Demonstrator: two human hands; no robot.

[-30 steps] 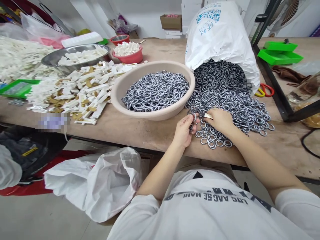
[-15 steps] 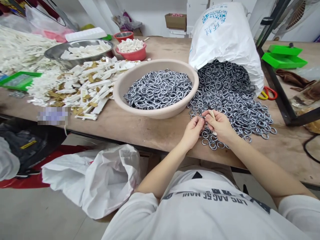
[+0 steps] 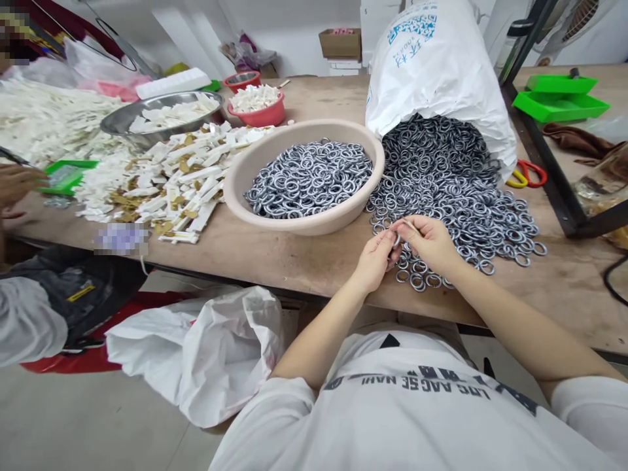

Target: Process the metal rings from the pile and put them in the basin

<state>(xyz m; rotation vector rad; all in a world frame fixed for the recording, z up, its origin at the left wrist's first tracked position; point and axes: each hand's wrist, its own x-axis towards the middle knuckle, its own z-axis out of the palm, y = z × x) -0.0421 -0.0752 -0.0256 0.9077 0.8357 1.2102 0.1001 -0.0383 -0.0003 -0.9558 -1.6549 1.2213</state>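
Note:
My left hand (image 3: 373,260) is closed, pinching a grey ring (image 3: 396,241) between thumb and fingers. Close against it, my right hand (image 3: 434,245) grips a slim cream-coloured tool (image 3: 411,226); its working end is hidden between the fingers. Both hands are over the front edge of a heap of loose grey rings (image 3: 471,222). The heap spills out of a white sack (image 3: 432,72) lying on its side. To the left of my hands stands a beige basin (image 3: 304,226) filled with the same rings.
White and brown plastic pieces (image 3: 181,176) are piled left of the basin, near a metal bowl (image 3: 115,131) and a red bowl (image 3: 265,116). Another person's hand (image 3: 19,186) is at the far left. Scissors (image 3: 532,173) lie by a black metal frame (image 3: 544,176).
The tool in my right hand has tilted flatter, and the ring in my left fingers now shows. The view has shifted slightly, and another person's hand has come in at the left.

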